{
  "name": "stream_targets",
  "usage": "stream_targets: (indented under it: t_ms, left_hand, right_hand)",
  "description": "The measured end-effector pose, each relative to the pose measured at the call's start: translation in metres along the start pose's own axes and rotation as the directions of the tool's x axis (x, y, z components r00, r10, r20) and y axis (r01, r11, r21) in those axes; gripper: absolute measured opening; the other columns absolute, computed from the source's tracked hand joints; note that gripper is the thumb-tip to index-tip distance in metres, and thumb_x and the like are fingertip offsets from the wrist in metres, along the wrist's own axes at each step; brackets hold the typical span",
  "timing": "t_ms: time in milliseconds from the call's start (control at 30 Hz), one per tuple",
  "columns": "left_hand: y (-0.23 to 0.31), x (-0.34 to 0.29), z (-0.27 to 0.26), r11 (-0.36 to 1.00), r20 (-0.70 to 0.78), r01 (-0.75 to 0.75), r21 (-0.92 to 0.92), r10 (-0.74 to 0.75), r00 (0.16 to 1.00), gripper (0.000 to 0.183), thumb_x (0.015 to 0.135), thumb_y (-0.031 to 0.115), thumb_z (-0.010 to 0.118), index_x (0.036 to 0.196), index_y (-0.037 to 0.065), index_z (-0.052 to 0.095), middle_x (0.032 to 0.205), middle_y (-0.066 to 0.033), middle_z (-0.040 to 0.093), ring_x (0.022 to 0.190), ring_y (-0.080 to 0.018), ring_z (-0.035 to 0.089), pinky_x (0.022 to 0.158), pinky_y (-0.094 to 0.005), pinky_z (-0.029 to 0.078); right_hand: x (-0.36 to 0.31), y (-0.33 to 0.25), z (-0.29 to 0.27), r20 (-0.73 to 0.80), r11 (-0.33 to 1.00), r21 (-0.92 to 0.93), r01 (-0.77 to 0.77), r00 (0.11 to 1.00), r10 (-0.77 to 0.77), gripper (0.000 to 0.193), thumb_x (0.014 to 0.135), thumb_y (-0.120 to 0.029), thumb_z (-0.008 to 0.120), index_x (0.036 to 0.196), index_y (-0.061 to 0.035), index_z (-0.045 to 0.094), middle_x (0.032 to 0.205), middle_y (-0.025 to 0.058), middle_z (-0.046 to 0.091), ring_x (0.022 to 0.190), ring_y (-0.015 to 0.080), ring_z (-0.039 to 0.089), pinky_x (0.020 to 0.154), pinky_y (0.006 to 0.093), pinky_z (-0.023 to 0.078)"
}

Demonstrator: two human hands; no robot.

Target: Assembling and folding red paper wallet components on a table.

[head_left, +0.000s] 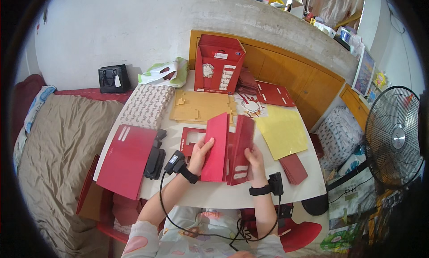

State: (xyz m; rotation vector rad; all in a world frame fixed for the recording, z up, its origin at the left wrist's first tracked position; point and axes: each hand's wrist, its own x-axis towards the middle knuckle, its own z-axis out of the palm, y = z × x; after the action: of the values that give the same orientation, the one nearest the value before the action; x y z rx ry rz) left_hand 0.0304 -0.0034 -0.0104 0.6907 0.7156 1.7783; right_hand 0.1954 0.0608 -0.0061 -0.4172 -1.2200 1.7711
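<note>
Over the front of the white table, my left hand [201,156] is closed on the left edge of a bright red cardboard panel [216,146], thumb on its face. My right hand [256,162] grips the right side of a darker red folded cardboard panel [241,141] with white slots near its lower end. The two panels stand side by side, tilted; I cannot tell whether they are joined. Behind my left hand lies a red cardboard piece with a window cut-out [187,135]. A stack of dark red cardboard pieces [294,168] lies right of my right hand.
On the white table [268,196] are a large red sheet [127,157], black straps [155,162], patterned sheets [147,103], brown cardboard [205,103], a yellow sheet [282,132] and an upright red box [219,63]. A black fan [395,137] stands right, a bed [62,155] left.
</note>
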Motion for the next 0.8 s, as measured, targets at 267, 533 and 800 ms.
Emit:
stream_targets:
  t_ms: [267, 533, 800]
  left_hand:
    - [-0.002, 0.002, -0.019, 0.965, 0.322, 0.142, -0.222, -0.065, 0.944, 0.028, 0.087, 0.031, 0.049, 0.100, 0.006, 0.050, 0.081, -0.0030, 0.058, 0.069, -0.0098, 0.056, 0.061, -0.0206, 0.046]
    - [0.000, -0.004, -0.002, 0.979, 0.067, 0.147, -0.145, -0.138, 0.988, 0.036, 0.087, 0.028, 0.051, 0.111, 0.003, 0.046, 0.104, -0.0060, 0.056, 0.091, -0.0137, 0.055, 0.080, -0.0290, 0.045]
    - [-0.006, 0.000, -0.005, 0.996, 0.063, 0.070, -0.055, -0.067, 0.996, 0.031, 0.088, 0.023, 0.051, 0.111, 0.003, 0.047, 0.103, -0.0050, 0.057, 0.092, -0.0115, 0.055, 0.079, -0.0272, 0.046]
  right_hand:
    - [0.000, 0.004, 0.010, -0.084, 0.997, -0.058, 0.041, 0.995, -0.045, 0.036, 0.083, -0.008, 0.055, 0.116, 0.0005, 0.042, 0.111, 0.0097, 0.053, 0.098, 0.0148, 0.051, 0.086, 0.0275, 0.040]
    - [-0.001, 0.017, 0.013, -0.015, 0.918, -0.328, 0.220, 0.971, -0.238, 0.036, 0.084, -0.004, 0.053, 0.117, 0.0018, 0.041, 0.112, 0.0098, 0.051, 0.101, 0.0140, 0.049, 0.089, 0.0273, 0.037]
    - [-0.006, 0.011, 0.016, 0.037, 0.933, -0.257, 0.251, 0.967, -0.250, 0.031, 0.086, -0.005, 0.047, 0.116, 0.0008, 0.042, 0.112, 0.0073, 0.051, 0.103, 0.0125, 0.046, 0.089, 0.0259, 0.034]
